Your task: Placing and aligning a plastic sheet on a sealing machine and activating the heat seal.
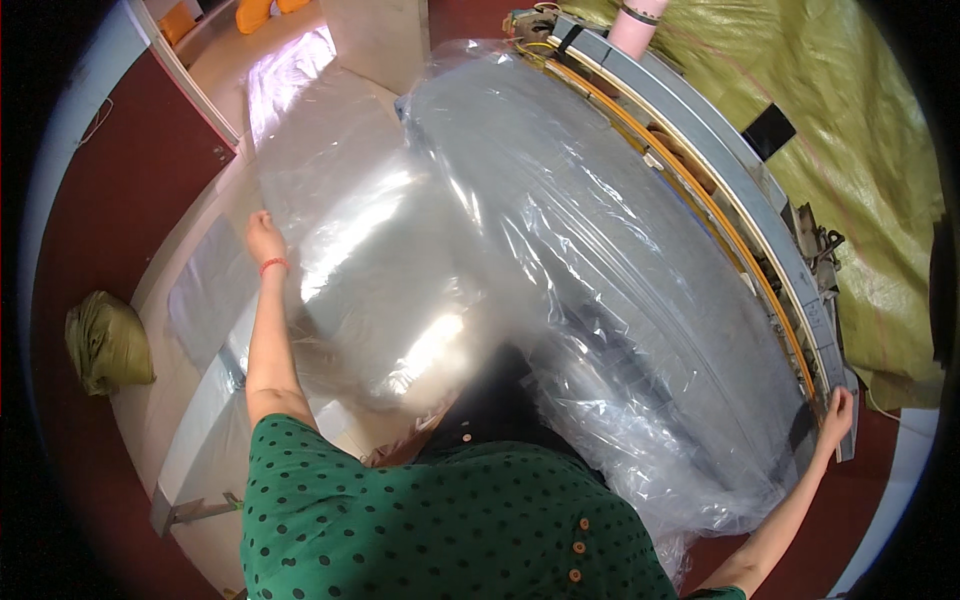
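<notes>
Head view showed a wide spread of clear film (pixel 375 265) to the left of a long grey metal bar (pixel 745 165), which curved in the lens from its far end down to its near end. The left hand (pixel 265 237), a red band (pixel 273 266) on its wrist, was well to the left of the bar, its fingers drawn together on the film's outer edge, seemingly pinching it. The right hand (pixel 838 405) was at the bar's near end with its fingers curled in; whether they gripped the bar, some film or nothing could not be told. An orange strip (pixel 690 180) ran along the bar's left side. As far as could be judged, the film was already opened out and brought close along most of the bar, yet smoothing was left over: it lay creased next to the bar and bunched in loose folds by the near end, and the part farther left sagged in glossy bulges. No film could clearly be seen lying across the bar's top. Past the bar, on its right, lay a yellow-green tarp (pixel 860 290) with a black square (pixel 769 132) on it, and a pink cylinder (pixel 635 30) stood beside the bar's far end.
</notes>
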Demonstrator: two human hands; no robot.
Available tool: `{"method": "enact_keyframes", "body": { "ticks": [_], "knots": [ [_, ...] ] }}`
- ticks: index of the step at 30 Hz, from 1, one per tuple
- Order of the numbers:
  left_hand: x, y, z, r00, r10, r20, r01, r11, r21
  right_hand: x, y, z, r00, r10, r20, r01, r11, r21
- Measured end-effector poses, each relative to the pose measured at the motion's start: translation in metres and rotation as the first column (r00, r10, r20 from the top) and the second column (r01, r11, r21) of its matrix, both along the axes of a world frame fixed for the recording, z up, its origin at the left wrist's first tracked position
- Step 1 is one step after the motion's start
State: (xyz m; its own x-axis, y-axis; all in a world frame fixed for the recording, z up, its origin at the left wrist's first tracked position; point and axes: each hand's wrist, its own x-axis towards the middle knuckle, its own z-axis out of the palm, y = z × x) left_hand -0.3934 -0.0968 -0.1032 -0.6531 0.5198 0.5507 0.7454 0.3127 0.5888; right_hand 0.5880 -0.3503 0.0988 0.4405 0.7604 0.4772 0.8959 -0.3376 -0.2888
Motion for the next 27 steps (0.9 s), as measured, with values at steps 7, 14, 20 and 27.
{"method": "enact_keyframes", "body": {
  "ticks": [7, 14, 20, 27],
  "knots": [
    [0.096, 0.088, -0.05, 0.767, -0.622, 0.157, 0.641, 0.745, -0.184, -0.151, 0.106, 0.017, 0.964, 0.263, 0.038, -0.262, 0.965, -0.018],
    [0.114, 0.089, -0.08, 0.85, -0.505, -0.152, 0.363, 0.769, -0.527, -0.202, 0.098, 0.036, 0.948, 0.298, 0.112, -0.276, 0.945, -0.173],
    [0.023, 0.02, -0.029, 0.971, -0.051, 0.232, 0.079, 0.99, -0.113, -0.164, 0.068, 0.025, 0.977, 0.207, 0.044, -0.198, 0.969, -0.146],
    [0.081, -0.007, 0.162, 0.744, -0.662, 0.093, 0.555, 0.689, 0.465, -0.245, 0.133, 0.03, 0.886, 0.425, -0.187, -0.443, 0.895, -0.062]
  ]
}}
